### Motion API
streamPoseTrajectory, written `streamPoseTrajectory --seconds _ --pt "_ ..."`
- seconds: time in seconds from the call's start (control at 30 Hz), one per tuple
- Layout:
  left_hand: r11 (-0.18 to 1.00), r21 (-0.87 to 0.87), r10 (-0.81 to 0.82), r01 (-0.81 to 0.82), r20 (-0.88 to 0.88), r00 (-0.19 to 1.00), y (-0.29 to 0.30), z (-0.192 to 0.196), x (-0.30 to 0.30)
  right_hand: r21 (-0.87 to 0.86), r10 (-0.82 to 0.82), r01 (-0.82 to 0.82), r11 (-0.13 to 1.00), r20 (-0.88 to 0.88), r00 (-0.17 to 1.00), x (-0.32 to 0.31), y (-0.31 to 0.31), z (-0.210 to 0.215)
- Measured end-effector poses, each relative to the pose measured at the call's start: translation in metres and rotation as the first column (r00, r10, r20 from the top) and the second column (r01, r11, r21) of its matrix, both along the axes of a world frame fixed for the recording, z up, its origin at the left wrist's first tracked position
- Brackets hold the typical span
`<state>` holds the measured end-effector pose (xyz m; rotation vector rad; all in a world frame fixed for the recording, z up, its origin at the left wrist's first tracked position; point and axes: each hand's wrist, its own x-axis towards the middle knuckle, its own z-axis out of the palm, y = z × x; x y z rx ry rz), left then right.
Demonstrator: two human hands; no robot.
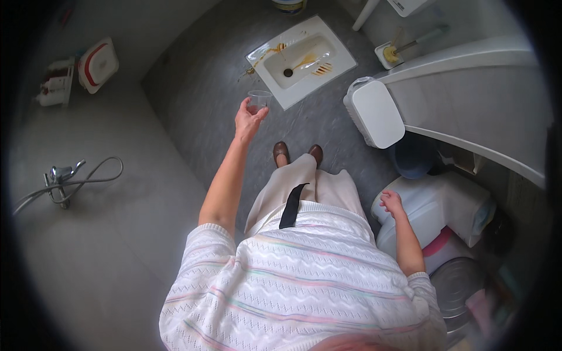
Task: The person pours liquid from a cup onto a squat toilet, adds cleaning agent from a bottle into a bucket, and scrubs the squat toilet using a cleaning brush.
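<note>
**Clear cup held out over bathroom floor, near squat pan**

Person stands on grey speckled floor [205,99], seen from above; striped knit top, pale skirt, brown shoes [281,153] side by side, toes toward the squat pan.

L hand [249,117] stretched fwd at arm's length, fingers curled round a small clear plastic cup [259,100]. Cup sits upright in the grip, thumb on one side, fingers wrapped on the other. Cup looks see-through; can't tell if anything's in it. It hangs just short of the near corner of the white squat toilet pan [333,58], not touching it. Pan is set in the floor, w/ brown-orange streaks around the bowl and drain hole.

R hand [391,202] low at the person's side, fingers loosely spread, holding nothing; it hovers at or just on the top of a white plastic container [445,205]. Can't tell if there's contact.

Around: white lidded bin [374,112] to the R of the pan, well apart from the cup. Blue bucket [413,158] just behind it, partly hidden. Toilet brush in holder [391,54] by the wall, upper R. Metal pot [456,286] lower R, under the container. On the L wall: tap w/ hose [64,181], and a white-and-red box [98,64] higher up, both far from either hand.
</note>
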<state>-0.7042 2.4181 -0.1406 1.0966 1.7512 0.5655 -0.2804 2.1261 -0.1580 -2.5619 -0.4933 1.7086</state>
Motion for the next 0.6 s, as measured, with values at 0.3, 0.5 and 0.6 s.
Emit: streamPoseTrajectory --seconds 0.3,0.5,0.6 --pt "0.996 0.051 0.07 -0.076 0.113 0.991 -0.013 -0.026 -0.027 0.354 0.199 -0.119 0.928 -0.198 0.96 -0.08 0.103 0.026" --pt "0.979 0.125 -0.141 0.159 -0.137 0.98 0.048 0.019 -0.013 0.27 0.135 -0.09 0.959 -0.153 0.979 -0.056 0.071 0.007" --pt "0.965 0.005 -0.261 0.263 -0.084 0.962 0.076 0.062 0.001 0.103 0.094 -0.086 0.991 -0.071 0.993 -0.04 0.045 0.0"
